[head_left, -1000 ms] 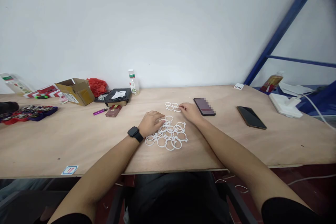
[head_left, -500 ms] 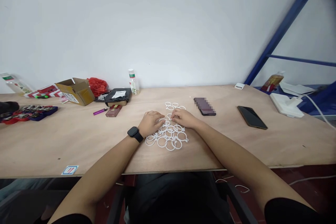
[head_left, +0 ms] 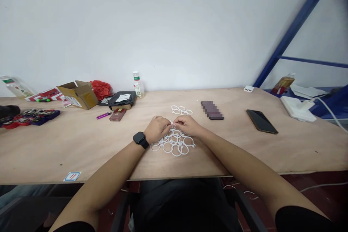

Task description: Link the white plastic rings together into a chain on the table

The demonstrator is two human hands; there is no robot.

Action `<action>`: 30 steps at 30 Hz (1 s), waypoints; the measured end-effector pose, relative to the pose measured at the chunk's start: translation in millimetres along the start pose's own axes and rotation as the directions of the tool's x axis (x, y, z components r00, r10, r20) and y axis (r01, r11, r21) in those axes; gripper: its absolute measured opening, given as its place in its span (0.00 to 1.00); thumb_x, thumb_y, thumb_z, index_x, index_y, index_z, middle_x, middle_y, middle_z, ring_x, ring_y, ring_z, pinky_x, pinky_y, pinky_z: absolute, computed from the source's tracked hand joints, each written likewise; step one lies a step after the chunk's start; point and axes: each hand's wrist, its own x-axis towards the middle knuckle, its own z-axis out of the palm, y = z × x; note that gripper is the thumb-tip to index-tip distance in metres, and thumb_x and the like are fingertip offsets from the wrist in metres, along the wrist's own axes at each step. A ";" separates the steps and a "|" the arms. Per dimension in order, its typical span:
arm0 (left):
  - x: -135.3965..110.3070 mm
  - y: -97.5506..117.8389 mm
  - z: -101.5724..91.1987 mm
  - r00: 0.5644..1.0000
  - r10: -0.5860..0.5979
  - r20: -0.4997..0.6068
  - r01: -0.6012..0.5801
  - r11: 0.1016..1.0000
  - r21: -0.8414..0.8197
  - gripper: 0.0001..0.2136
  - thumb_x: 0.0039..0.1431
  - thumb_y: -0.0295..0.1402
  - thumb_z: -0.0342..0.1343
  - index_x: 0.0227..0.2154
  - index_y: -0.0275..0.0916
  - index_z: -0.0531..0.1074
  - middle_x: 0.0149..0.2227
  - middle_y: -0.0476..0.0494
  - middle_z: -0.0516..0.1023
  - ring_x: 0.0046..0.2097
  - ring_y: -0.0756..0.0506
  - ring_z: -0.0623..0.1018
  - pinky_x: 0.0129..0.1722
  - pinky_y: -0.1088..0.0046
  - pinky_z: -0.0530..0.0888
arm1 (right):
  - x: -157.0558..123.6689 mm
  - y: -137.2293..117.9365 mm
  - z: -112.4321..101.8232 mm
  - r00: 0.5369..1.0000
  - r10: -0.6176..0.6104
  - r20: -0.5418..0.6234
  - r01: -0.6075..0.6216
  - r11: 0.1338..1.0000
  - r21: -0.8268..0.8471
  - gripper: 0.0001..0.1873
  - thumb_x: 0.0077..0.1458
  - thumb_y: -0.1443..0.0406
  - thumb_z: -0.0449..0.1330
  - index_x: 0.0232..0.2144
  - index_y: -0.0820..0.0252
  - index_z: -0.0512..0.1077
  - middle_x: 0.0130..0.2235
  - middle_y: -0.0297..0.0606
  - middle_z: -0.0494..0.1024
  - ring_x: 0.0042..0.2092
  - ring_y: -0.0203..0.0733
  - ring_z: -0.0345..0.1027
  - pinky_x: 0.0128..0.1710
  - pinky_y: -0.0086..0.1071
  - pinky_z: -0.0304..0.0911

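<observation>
My left hand, with a black watch on its wrist, is closed in a pinch at the far side of a pile of white plastic rings. My right hand meets it there, thumb and fingertips pressed together. Between the two sets of fingertips a small part of a white ring shows; the fingers hide most of it. The rings in the pile overlap and carry small knobs or eyelets. Beyond my hands lies a smaller group of white rings.
A blurred-out dark phone and another phone lie to the right, before a white power strip. Leftward are a maroon box, a purple lighter, a black parcel, a bottle and an open carton.
My right hand has moved slightly left and nearer, so its fingertips now meet those of my left hand at a ring. A ring seen between the hands is now mostly covered.
</observation>
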 end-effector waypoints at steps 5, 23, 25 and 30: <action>0.4 4.5 -2.2 1.000 0.023 -0.001 -0.023 0.997 0.079 0.13 0.66 0.36 0.44 0.32 0.39 0.72 0.33 0.43 0.77 0.39 0.44 0.74 0.47 0.62 0.65 | -0.3 3.4 6.0 0.995 0.102 -0.010 -0.098 0.973 0.210 0.11 0.53 0.61 0.61 0.36 0.61 0.76 0.30 0.36 0.78 0.28 0.35 0.68 0.27 0.27 0.62; 1.8 2.6 1.0 0.996 -0.052 -0.077 0.056 0.997 0.051 0.12 0.66 0.35 0.46 0.36 0.41 0.74 0.36 0.44 0.79 0.41 0.44 0.75 0.49 0.61 0.63 | 4.0 -3.1 4.1 0.992 0.011 -0.123 -0.012 1.000 -0.007 0.07 0.56 0.64 0.59 0.33 0.59 0.76 0.31 0.36 0.79 0.31 0.37 0.69 0.32 0.29 0.63; 2.4 0.1 1.3 0.992 -0.090 -0.085 0.092 0.996 0.018 0.12 0.67 0.36 0.46 0.39 0.42 0.75 0.39 0.44 0.80 0.44 0.43 0.75 0.49 0.60 0.63 | 4.8 1.2 -1.1 0.982 -0.043 -0.186 0.018 0.991 -0.130 0.08 0.58 0.64 0.58 0.36 0.58 0.77 0.35 0.38 0.80 0.35 0.39 0.72 0.37 0.32 0.65; -0.1 -5.9 7.1 0.989 -0.145 -0.024 0.146 0.989 0.019 0.12 0.64 0.36 0.48 0.39 0.44 0.77 0.42 0.44 0.79 0.46 0.42 0.74 0.51 0.58 0.62 | 7.6 32.0 -18.1 0.965 -0.068 -0.252 -0.034 0.924 -0.380 0.11 0.60 0.66 0.55 0.41 0.57 0.77 0.42 0.41 0.81 0.44 0.44 0.74 0.47 0.37 0.66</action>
